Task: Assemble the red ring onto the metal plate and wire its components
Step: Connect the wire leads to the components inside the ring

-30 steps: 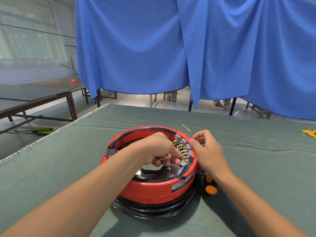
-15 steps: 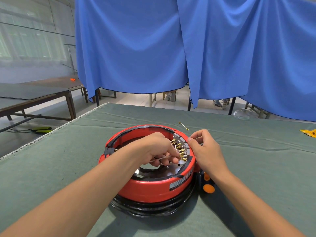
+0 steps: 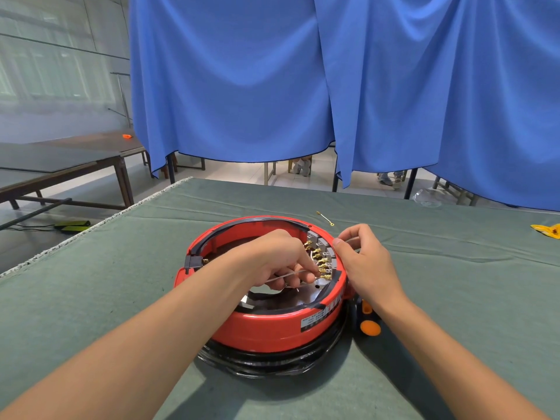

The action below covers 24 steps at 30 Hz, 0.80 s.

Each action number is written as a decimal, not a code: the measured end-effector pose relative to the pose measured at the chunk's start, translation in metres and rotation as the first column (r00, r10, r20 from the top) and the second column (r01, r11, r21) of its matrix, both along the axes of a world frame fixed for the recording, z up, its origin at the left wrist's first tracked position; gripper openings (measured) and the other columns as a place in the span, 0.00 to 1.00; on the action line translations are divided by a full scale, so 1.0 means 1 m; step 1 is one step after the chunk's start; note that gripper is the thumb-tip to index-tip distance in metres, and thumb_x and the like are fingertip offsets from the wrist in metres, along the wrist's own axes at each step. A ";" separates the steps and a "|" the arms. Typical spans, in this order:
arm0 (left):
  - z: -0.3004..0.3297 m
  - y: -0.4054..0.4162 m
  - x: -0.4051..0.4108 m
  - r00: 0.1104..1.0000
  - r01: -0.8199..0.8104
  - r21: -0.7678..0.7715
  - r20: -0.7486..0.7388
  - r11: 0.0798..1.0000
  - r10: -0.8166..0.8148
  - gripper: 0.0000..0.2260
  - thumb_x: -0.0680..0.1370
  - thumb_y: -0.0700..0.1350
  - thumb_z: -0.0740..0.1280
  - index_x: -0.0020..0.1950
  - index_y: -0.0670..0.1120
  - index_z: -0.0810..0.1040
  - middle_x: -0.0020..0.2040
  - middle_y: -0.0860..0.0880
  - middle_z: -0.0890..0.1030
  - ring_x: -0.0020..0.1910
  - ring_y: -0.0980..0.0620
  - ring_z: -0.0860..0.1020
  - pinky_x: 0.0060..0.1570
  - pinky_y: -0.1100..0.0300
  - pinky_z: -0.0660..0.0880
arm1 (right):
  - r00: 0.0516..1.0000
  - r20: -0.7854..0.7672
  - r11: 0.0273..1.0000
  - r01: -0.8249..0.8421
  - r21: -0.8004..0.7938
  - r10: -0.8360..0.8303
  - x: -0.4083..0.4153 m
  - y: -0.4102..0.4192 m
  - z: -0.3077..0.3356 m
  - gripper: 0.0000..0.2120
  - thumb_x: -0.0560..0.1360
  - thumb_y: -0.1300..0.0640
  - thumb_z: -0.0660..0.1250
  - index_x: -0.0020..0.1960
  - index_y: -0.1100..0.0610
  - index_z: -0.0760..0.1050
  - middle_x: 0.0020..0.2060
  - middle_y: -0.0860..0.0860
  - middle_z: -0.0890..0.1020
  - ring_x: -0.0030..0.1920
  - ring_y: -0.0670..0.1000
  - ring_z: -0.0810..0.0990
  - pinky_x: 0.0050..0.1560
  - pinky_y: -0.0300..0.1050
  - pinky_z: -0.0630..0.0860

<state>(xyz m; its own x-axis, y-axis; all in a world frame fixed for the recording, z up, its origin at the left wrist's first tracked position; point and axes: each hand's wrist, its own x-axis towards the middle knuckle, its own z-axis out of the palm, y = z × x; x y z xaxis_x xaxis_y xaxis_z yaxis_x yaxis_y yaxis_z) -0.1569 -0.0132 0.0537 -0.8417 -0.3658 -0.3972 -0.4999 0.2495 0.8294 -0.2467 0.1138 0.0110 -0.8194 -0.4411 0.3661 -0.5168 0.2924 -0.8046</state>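
The red ring (image 3: 266,325) sits flat on the green table (image 3: 91,298). Inside it lies the shiny metal plate (image 3: 312,291). Gold terminals (image 3: 321,262) with white wires line the ring's inner right wall.

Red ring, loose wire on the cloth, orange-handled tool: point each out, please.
red ring (image 3: 266,327), head view, front outer wall.
loose wire (image 3: 325,218), head view, mid-length.
orange-handled tool (image 3: 370,328), head view, round orange end.

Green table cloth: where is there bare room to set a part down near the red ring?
Bare green cloth lies left of the red ring, toward the frayed edge, and on the right between the right hand and the yellow scrap. Crowded: inside the ring at the brass terminals, where the left hand works, and by the orange-handled tool.
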 end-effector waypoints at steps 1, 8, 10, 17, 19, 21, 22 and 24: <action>0.000 0.000 0.000 1.000 0.000 -0.001 -0.001 1.000 0.000 0.03 0.75 0.38 0.66 0.42 0.41 0.79 0.28 0.49 0.78 0.21 0.56 0.70 0.21 0.67 0.62 | 1.000 0.002 1.000 -0.001 -0.001 0.001 0.000 0.000 0.000 0.04 0.77 0.51 0.63 0.43 0.48 0.70 0.40 0.45 0.78 0.41 0.46 0.77 0.44 0.51 0.76; 0.000 0.002 0.001 1.000 -0.001 -0.013 -0.006 1.000 0.001 0.02 0.74 0.39 0.68 0.44 0.41 0.79 0.27 0.49 0.78 0.21 0.56 0.70 0.21 0.67 0.61 | 1.000 0.006 1.000 0.004 0.000 -0.004 0.000 0.000 -0.001 0.05 0.77 0.51 0.63 0.43 0.49 0.71 0.40 0.46 0.78 0.42 0.48 0.78 0.44 0.50 0.75; 0.000 0.003 0.001 1.000 -0.004 -0.022 -0.014 1.000 0.004 0.02 0.74 0.39 0.68 0.43 0.40 0.79 0.27 0.49 0.78 0.21 0.56 0.70 0.21 0.67 0.61 | 1.000 0.009 1.000 0.009 -0.005 -0.008 0.000 -0.001 -0.001 0.07 0.77 0.50 0.63 0.42 0.51 0.71 0.40 0.48 0.79 0.43 0.49 0.78 0.44 0.51 0.76; 0.000 0.006 0.003 0.997 0.016 -0.100 -0.074 0.995 -0.023 0.03 0.75 0.39 0.68 0.44 0.40 0.80 0.27 0.49 0.79 0.20 0.56 0.70 0.21 0.67 0.61 | 1.000 0.021 1.000 0.023 -0.004 -0.023 -0.001 0.000 -0.002 0.08 0.76 0.50 0.64 0.41 0.52 0.71 0.39 0.48 0.79 0.42 0.49 0.78 0.43 0.50 0.75; 0.000 0.007 0.004 0.995 0.027 -0.122 -0.095 0.992 -0.038 0.04 0.75 0.39 0.68 0.45 0.38 0.80 0.27 0.49 0.79 0.20 0.56 0.70 0.21 0.67 0.61 | 0.999 0.022 0.999 0.031 -0.004 -0.031 -0.001 0.000 -0.002 0.09 0.76 0.50 0.64 0.40 0.52 0.71 0.38 0.48 0.79 0.41 0.49 0.78 0.43 0.50 0.74; 0.000 0.007 0.007 0.992 0.034 -0.136 -0.115 0.990 -0.050 0.05 0.75 0.38 0.67 0.46 0.37 0.80 0.27 0.49 0.79 0.20 0.56 0.70 0.21 0.68 0.61 | 0.999 0.023 0.999 0.031 -0.006 -0.031 -0.001 0.000 -0.002 0.09 0.76 0.50 0.64 0.40 0.52 0.71 0.38 0.48 0.79 0.41 0.48 0.78 0.41 0.49 0.74; 0.000 0.008 0.008 0.990 0.037 -0.147 -0.131 0.988 -0.057 0.05 0.75 0.38 0.67 0.45 0.37 0.80 0.27 0.49 0.79 0.20 0.56 0.70 0.20 0.68 0.61 | 0.999 0.021 0.999 0.031 -0.008 -0.031 -0.001 0.000 -0.002 0.09 0.76 0.50 0.64 0.40 0.52 0.71 0.38 0.47 0.79 0.40 0.48 0.77 0.40 0.48 0.73; -0.001 0.010 0.009 0.982 0.034 -0.191 -0.174 0.981 -0.068 0.04 0.75 0.37 0.67 0.43 0.38 0.80 0.26 0.49 0.78 0.19 0.56 0.71 0.19 0.69 0.61 | 0.999 0.011 0.999 0.036 -0.006 -0.036 -0.001 0.000 -0.002 0.09 0.76 0.50 0.65 0.39 0.52 0.71 0.38 0.47 0.78 0.40 0.46 0.76 0.38 0.46 0.69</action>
